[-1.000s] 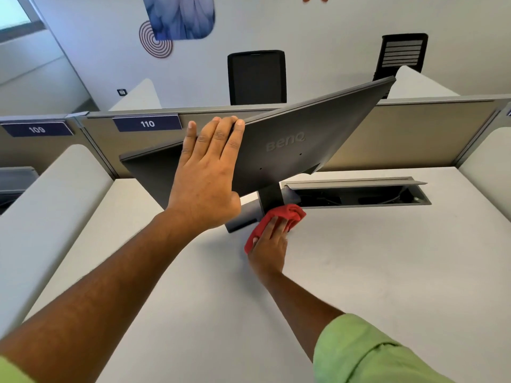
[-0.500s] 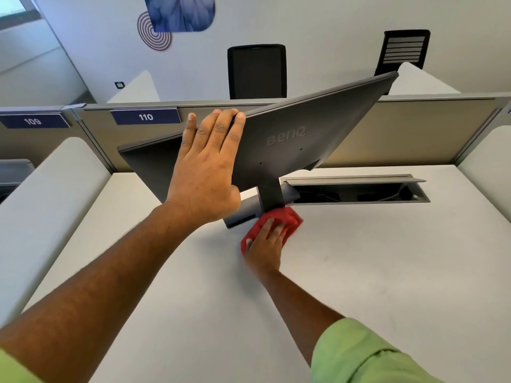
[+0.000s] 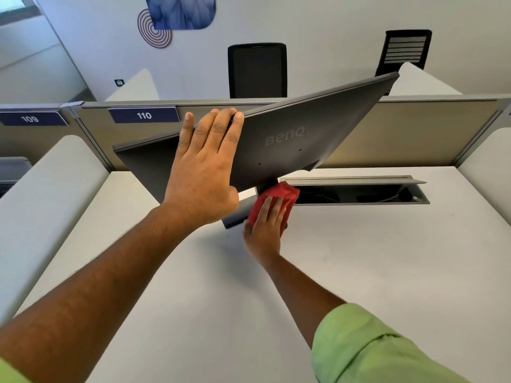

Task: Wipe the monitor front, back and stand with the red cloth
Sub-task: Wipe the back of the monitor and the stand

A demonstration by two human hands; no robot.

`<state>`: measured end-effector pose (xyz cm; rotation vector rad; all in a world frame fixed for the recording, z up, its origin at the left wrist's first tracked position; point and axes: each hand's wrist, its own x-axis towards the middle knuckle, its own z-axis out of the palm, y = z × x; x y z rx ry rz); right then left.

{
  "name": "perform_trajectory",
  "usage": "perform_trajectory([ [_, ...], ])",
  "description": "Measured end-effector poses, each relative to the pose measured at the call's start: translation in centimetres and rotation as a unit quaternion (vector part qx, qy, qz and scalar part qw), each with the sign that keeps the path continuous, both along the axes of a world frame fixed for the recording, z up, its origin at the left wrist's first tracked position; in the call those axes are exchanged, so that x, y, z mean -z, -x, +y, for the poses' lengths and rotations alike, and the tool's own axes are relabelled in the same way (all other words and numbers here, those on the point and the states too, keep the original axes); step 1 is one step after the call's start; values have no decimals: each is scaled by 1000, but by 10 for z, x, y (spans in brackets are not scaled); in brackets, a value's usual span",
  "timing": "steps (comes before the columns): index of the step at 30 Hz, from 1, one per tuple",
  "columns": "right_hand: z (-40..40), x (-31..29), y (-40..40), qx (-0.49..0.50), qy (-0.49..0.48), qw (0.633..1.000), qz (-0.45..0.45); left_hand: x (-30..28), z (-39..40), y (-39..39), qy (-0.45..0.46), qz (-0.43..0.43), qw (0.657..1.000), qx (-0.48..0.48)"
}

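A grey BenQ monitor [image 3: 304, 128] stands on the white desk with its back toward me, tilted forward. My left hand [image 3: 204, 172] lies flat against the monitor's back near the top edge, fingers straight. My right hand [image 3: 266, 225] presses the red cloth [image 3: 279, 194] onto the dark stand base [image 3: 235, 218] beside the stand neck, fingers spread flat over the cloth. The screen side is hidden from me.
An open cable tray [image 3: 359, 193] is cut into the white desk [image 3: 359, 272] just right of the stand. Beige partition panels with labels 109 and 110 [image 3: 143, 116] border the desk at the back. Two black chairs [image 3: 257, 70] stand beyond.
My right hand has slid the red cloth along the stand base, a little toward the stand neck. My left hand stays flat on the monitor's back.
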<state>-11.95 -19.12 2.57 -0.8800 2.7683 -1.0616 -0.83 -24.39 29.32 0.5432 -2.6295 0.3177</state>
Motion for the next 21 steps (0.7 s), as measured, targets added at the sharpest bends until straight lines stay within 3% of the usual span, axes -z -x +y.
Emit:
perform_trajectory([
  [4,24,27,-23,-10,-126,986,-104,1,0,0,-5,-5,1000,2],
  [8,29,24,-25,-47,-155,978,-133,0,1,-2,-7,-9,1000,0],
  [10,25,22,-13,-22,-119,980,-160,-1,2,-5,-9,-14,1000,3],
  [12,22,19,12,40,-22,977,-210,-4,2,-7,-14,-20,1000,7],
  [15,24,9,49,89,127,943,-294,-6,0,-9,-16,-29,999,9],
  [21,17,12,4,85,136,919,-360,-3,4,-5,-12,-19,1000,9],
])
